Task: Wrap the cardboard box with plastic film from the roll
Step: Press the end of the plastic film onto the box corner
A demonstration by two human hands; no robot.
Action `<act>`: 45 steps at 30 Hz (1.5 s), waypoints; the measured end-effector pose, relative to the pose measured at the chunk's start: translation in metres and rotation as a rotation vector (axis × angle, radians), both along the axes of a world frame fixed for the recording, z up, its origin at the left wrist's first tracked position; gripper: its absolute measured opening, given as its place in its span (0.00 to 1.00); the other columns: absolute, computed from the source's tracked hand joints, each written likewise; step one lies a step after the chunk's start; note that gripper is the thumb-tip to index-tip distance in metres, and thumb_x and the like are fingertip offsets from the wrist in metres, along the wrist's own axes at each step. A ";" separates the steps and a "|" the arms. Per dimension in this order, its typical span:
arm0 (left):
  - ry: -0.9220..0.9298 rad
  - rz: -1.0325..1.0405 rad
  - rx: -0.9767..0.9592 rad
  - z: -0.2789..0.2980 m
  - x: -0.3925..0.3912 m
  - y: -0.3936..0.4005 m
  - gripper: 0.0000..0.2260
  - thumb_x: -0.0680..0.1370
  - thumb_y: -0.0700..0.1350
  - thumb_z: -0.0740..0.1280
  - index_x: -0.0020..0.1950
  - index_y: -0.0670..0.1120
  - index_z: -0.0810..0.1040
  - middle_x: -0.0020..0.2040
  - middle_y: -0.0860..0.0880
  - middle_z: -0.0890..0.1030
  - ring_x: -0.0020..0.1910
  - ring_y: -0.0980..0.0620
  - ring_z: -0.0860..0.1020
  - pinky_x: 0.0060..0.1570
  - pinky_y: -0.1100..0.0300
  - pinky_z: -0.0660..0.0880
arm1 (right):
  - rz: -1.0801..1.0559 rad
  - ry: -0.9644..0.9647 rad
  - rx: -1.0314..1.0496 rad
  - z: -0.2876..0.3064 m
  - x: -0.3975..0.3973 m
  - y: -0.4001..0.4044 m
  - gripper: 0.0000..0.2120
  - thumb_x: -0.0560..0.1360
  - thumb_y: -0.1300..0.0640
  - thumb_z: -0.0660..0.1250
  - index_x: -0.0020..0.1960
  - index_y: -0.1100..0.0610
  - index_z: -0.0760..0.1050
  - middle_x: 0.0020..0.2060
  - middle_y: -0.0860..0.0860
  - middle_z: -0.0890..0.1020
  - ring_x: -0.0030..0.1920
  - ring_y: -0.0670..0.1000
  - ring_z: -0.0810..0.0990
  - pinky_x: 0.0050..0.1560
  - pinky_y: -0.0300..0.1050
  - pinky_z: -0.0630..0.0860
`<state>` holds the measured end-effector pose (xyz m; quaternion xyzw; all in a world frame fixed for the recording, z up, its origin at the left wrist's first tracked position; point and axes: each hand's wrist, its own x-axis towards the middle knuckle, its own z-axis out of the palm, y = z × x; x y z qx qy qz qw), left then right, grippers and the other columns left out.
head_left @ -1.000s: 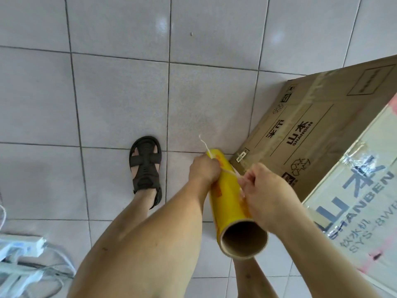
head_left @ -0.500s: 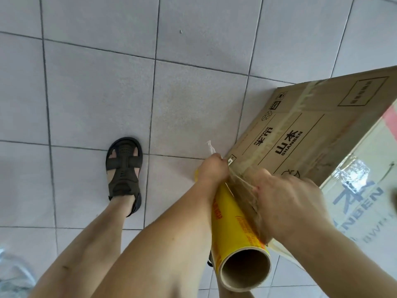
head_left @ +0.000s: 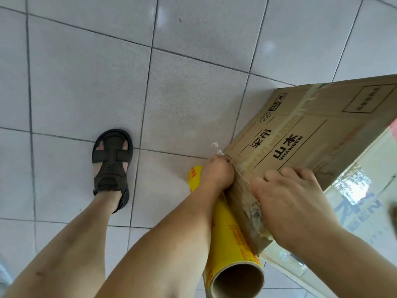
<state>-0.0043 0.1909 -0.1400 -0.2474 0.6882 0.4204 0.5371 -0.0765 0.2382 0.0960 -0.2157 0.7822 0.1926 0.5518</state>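
A large brown cardboard box (head_left: 311,134) with black printing stands on the tiled floor at the right. A yellow roll of plastic film (head_left: 227,239) with a cardboard core points toward me, just left of the box's near corner. A clear strip of film (head_left: 242,190) stretches from the roll onto the box's side. My left hand (head_left: 217,173) pinches the film's far edge at the corner of the box. My right hand (head_left: 290,203) lies flat with spread fingers, pressing the film against the cardboard.
Grey floor tiles (head_left: 86,82) fill the left and top of the view. My left foot in a dark sandal (head_left: 111,166) stands to the left of the roll. The box's near face (head_left: 361,211) is pale and glossy.
Both hands have moved from the roll's top to the box. The film's end has been pulled out into a sheet and laid on the box's side, with my right hand flattened on it.
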 end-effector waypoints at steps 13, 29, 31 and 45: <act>-0.135 -0.117 0.172 -0.069 0.022 0.002 0.34 0.88 0.65 0.46 0.91 0.49 0.50 0.92 0.45 0.51 0.91 0.45 0.51 0.88 0.40 0.50 | 0.308 -0.398 0.013 -0.049 0.010 -0.007 0.31 0.85 0.42 0.47 0.82 0.54 0.47 0.82 0.54 0.47 0.81 0.55 0.44 0.75 0.59 0.49; 0.026 -0.131 0.168 -0.025 0.018 -0.001 0.33 0.91 0.63 0.46 0.91 0.46 0.54 0.91 0.44 0.56 0.89 0.42 0.55 0.87 0.45 0.52 | 0.287 -0.466 0.179 -0.053 0.015 -0.004 0.32 0.84 0.40 0.43 0.82 0.52 0.39 0.82 0.48 0.43 0.81 0.51 0.42 0.78 0.56 0.43; -0.057 -0.096 0.223 -0.022 0.020 0.000 0.36 0.89 0.67 0.45 0.92 0.48 0.49 0.92 0.46 0.51 0.90 0.45 0.51 0.88 0.43 0.49 | 0.284 -0.473 0.176 -0.050 0.014 -0.003 0.32 0.84 0.40 0.43 0.82 0.52 0.38 0.82 0.48 0.42 0.81 0.51 0.41 0.77 0.57 0.42; -0.053 0.123 0.231 -0.040 0.032 0.010 0.39 0.86 0.71 0.48 0.91 0.50 0.55 0.91 0.46 0.56 0.90 0.44 0.54 0.89 0.43 0.50 | 0.315 -0.442 0.143 -0.039 0.026 -0.002 0.32 0.84 0.42 0.52 0.83 0.51 0.44 0.82 0.50 0.48 0.81 0.52 0.46 0.78 0.59 0.44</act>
